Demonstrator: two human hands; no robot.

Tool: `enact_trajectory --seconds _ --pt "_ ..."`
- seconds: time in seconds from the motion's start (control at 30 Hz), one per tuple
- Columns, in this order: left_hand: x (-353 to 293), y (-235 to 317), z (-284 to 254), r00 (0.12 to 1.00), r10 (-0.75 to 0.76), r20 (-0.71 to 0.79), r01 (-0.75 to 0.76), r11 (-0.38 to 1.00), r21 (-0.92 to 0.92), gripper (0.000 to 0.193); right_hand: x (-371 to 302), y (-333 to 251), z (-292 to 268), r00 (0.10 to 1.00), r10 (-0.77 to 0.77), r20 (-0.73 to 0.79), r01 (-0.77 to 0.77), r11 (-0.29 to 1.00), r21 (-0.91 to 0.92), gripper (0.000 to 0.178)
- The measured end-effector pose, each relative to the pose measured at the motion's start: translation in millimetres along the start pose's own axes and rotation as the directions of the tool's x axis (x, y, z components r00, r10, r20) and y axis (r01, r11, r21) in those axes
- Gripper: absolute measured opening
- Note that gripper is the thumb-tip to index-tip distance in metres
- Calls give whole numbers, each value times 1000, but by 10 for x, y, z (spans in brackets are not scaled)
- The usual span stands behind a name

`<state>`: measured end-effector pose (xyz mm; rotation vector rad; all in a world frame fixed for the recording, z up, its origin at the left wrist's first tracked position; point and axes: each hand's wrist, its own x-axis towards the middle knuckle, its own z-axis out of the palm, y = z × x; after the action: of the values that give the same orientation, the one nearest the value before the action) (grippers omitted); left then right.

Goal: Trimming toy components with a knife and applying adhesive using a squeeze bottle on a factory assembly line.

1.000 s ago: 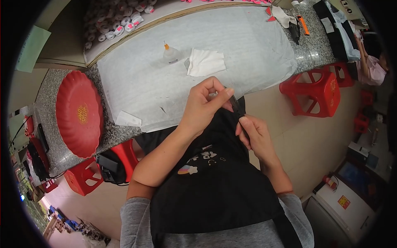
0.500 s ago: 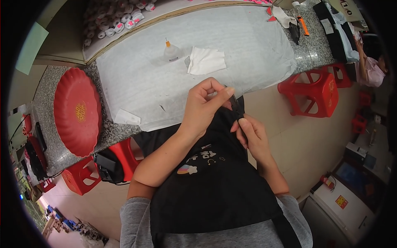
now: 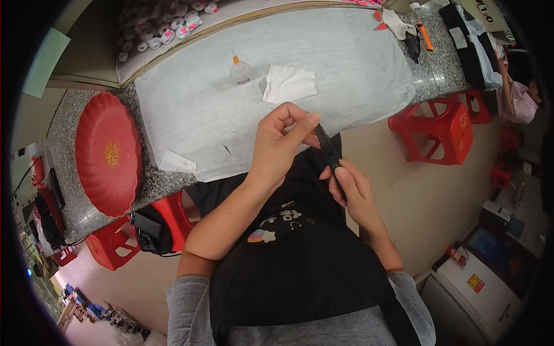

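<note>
My left hand (image 3: 277, 144) is closed, thumb against fingers, at the upper end of a long narrow black piece (image 3: 327, 147). The lower end of that piece lies in my closed right hand (image 3: 356, 189), pinned under the thumb. It slants between both hands over the table's front edge, in front of my black apron (image 3: 288, 271); its exact kind is too small to make out. Beyond my left hand lie a folded white cloth (image 3: 291, 83) and a small clear squeeze bottle (image 3: 240, 72) with an orange tip, standing upright.
White sheeting (image 3: 196, 109) covers much of the granite table. A red scalloped tray (image 3: 95, 173) sits at left, near a white paper piece (image 3: 178, 162). An orange-handled cutter (image 3: 425, 37) lies far right. Red stools (image 3: 456, 135) stand beside the table. Another person (image 3: 522, 95) is at far right.
My left hand has shifted slightly up and left, and more of the black piece shows between my hands. My right hand has barely moved.
</note>
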<state>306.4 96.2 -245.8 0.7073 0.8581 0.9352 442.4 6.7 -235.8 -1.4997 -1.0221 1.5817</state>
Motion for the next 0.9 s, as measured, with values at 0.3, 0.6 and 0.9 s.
enact_trajectory --seconds 0.3,0.6,0.9 --pt "15 -20 -25 1000 -12 16 12 999 -30 17 6 45 -37 998 22 -51 -26 997 -76 32" --pt "0 -58 -26 999 50 15 -51 998 46 18 1 -16 -50 995 85 -50 -88 994 -63 34" --pt "58 1 -43 996 20 91 -29 995 95 16 41 -28 -152 996 74 39 -72 997 -38 32"
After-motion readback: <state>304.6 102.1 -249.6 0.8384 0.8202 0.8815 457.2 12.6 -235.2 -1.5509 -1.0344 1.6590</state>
